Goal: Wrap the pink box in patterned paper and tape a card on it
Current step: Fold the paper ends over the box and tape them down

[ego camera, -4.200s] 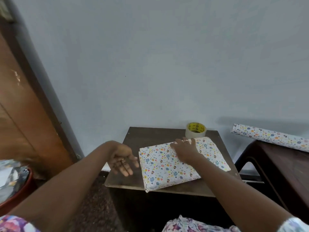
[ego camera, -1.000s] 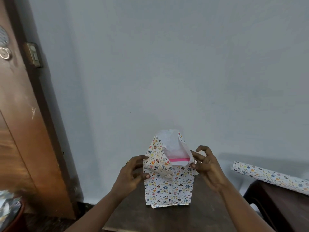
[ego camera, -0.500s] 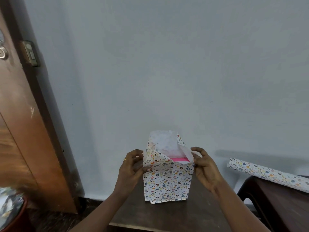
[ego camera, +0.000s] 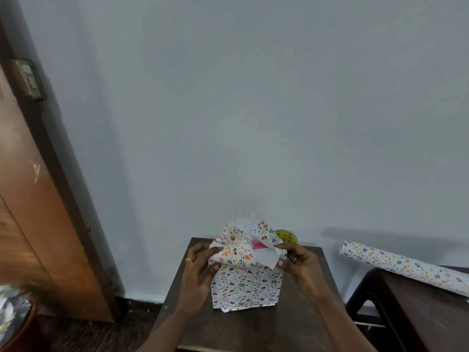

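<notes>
The pink box stands on end on a small dark table (ego camera: 253, 329), wrapped in patterned paper (ego camera: 247, 287). Only a strip of the pink box (ego camera: 259, 246) shows at the open top end. My left hand (ego camera: 200, 268) grips the left top flap and folds it inward over the box. On the other side my right hand (ego camera: 297, 260) pinches the right flap, whose white inner face shows. A yellow tape roll (ego camera: 288, 236) sits behind the package, partly hidden. No card is in view.
A roll of the same patterned paper (ego camera: 403, 266) lies on a second dark table (ego camera: 431, 313) at the right. A wooden door (ego camera: 33, 224) stands at the left. A reddish bin with paper scraps (ego camera: 12, 318) sits at the lower left. The wall is close behind.
The package went from lying flat to standing on end. Since half a second ago, both hands have folded the top side flaps further inward, covering more of the pink box.
</notes>
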